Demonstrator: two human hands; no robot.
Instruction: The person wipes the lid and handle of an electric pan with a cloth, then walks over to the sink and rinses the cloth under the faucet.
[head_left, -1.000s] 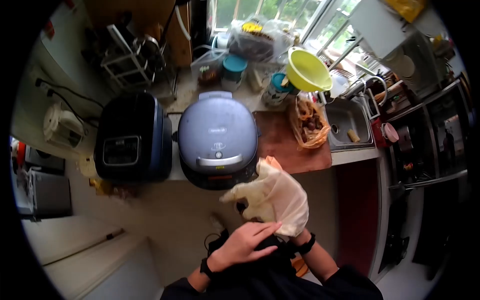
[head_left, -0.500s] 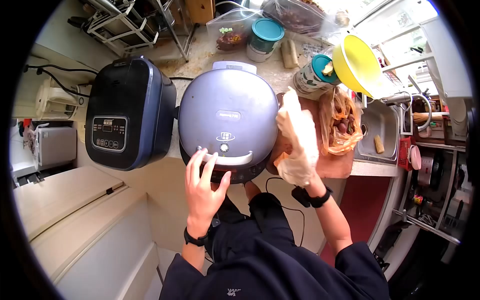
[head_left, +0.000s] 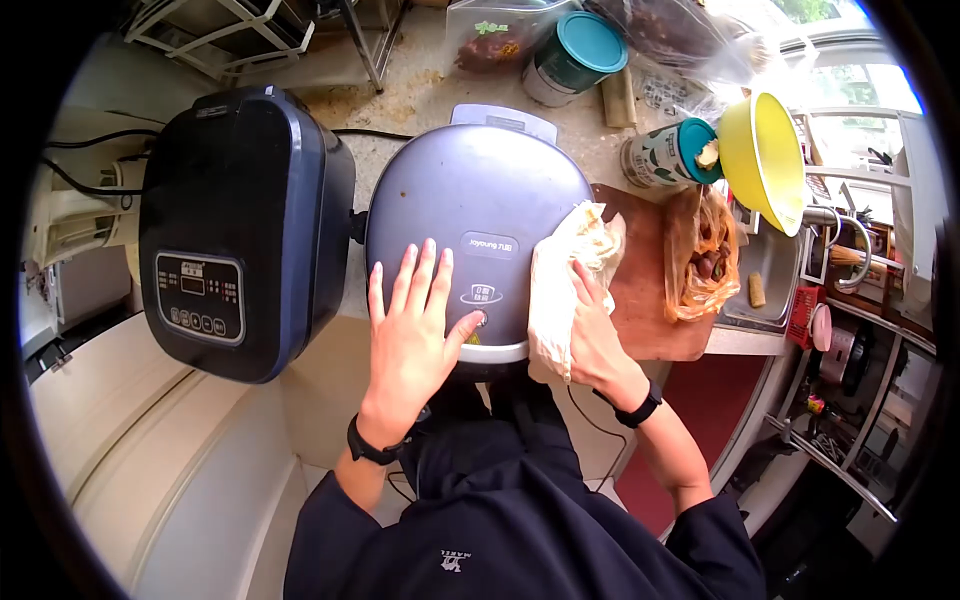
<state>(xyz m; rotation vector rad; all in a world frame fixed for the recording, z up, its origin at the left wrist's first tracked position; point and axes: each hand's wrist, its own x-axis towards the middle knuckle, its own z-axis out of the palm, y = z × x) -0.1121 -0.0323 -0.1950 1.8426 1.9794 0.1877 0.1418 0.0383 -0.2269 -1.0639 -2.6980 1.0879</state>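
Observation:
A round grey-violet electric griddle [head_left: 470, 190] with its lid down stands on the counter before me. My left hand [head_left: 410, 340] lies flat on the lid's front left, fingers spread, the thumb by the round knob near the white handle [head_left: 500, 353]. At the lid's right side, my right hand [head_left: 597, 345] holds a crumpled cream cloth [head_left: 560, 285] against the surface. The cloth covers part of the lid's right edge. Some of the right fingers are hidden in its folds.
Left of the griddle stands a black cooker [head_left: 225, 200] with a control panel. To the right are a wooden cutting board [head_left: 645, 320], an orange plastic bag [head_left: 690, 290], a yellow bowl [head_left: 765, 165] and a sink [head_left: 775, 270]. Teal-lidded canisters [head_left: 590, 42] stand behind.
My left hand has moved from the handle up onto the lid and flattened. My right hand has brought the cloth from above the cutting board leftward onto the lid. The view has shifted slightly.

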